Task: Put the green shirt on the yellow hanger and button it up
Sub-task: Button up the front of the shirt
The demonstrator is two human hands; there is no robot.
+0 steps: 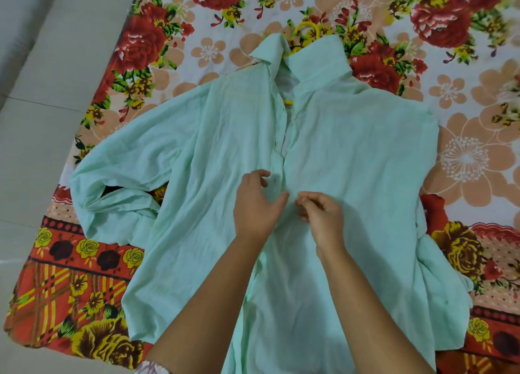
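The pale green shirt (pixel 351 159) lies face up on a flowered sheet, collar at the far end. The yellow hanger (pixel 306 31) is inside it; its hook pokes out past the collar and a bit of yellow shows in the open neck. Above my hands the front placket gapes open. My left hand (pixel 257 204) rests on the left front at mid-chest, fingers curled over the placket edge with the thumb stretched toward the right. My right hand (pixel 320 214) pinches the cloth of the right front edge just beside it. The button itself is hidden by my fingers.
The flowered sheet (pixel 464 98) covers the floor under the shirt. Grey floor tiles (pixel 42 120) run along the left. The shirt's left sleeve (pixel 118 199) is bunched up near the sheet's left edge.
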